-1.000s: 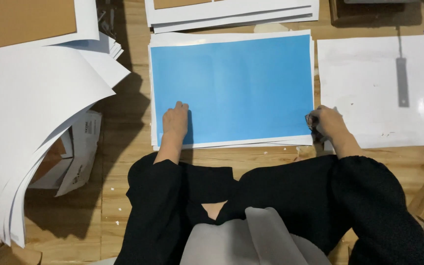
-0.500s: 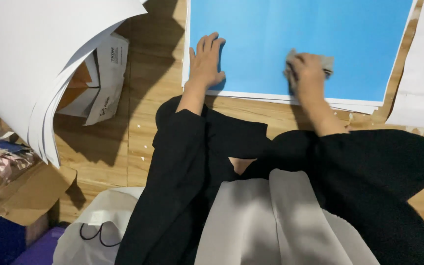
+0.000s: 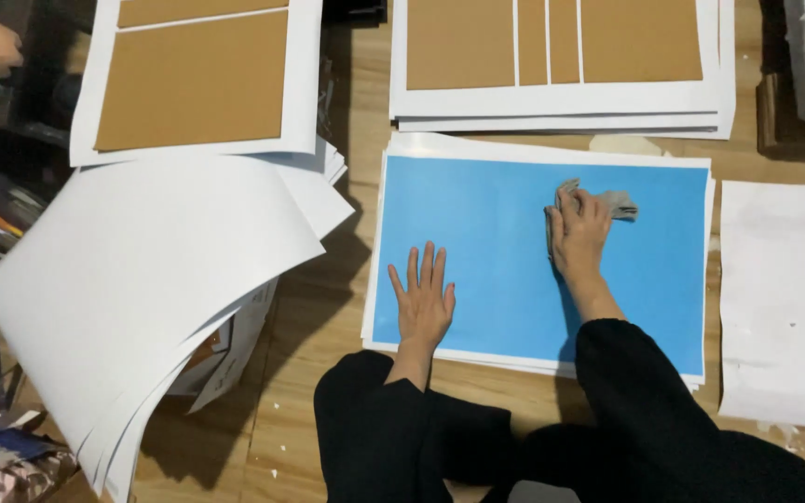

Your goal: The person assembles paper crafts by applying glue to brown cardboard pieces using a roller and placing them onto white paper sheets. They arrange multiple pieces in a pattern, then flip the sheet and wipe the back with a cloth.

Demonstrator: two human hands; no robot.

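Head view: blue sheet (image 3: 496,242) lies lengthwise left-right; left hand (image 3: 424,303) fingers spread, right hand (image 3: 578,237) fingers pinching grey cloth (image 3: 617,202).

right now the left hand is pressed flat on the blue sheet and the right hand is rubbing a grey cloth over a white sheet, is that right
Not quite. The head view shows the right hand holding the crumpled grey cloth on the same blue paper sheet on which the left hand lies flat, not on a white sheet. The plain white sheet lies to the right, untouched.
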